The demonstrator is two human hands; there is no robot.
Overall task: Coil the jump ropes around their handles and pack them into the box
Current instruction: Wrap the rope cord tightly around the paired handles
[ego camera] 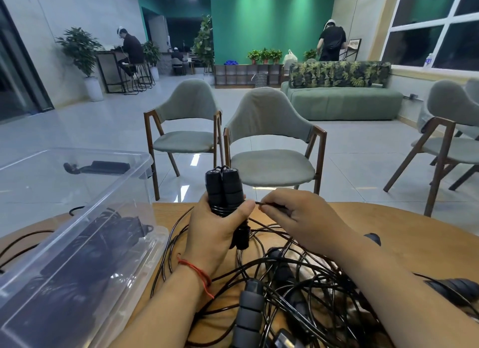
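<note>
hidden / unclear first:
- mid section of the paired handles [224, 189] is buried in the left hand [215, 228]. top halves show, and a black stub pokes out below the palm; can't tell if that is a handle end
- a few black wraps show just above the thumb, the rest are covered, so the turn count is unreadable
- cord [269, 205] goes under the fingers of the right hand [295, 212]; can't trace where it rejoins the pile
- loose ropes [305, 277] on the table [388, 218] are one tangle, number of ropes unclear, and the near part is cut off by the frame edge
- grey ribbed handle [250, 308] in the foreground is blurred, lower end out of frame
- dark handle [451, 285] at far right is partly behind the right forearm
- clear box [145, 254] at left has dark bundles inside, smeared by the plastic, can't count them. its near corner runs out of frame

orientation: two black handles side by side, touching, long axis near vertical, cord-exit ends up. they sit over the table's far edge, centre frame, just right of the box

hands: left is wrapped round the handle pair, thumb lying across the wraps. right pinches the cord between thumb and forefinger just right of the handles. the cord between the two hands runs roughly horizontal
</note>
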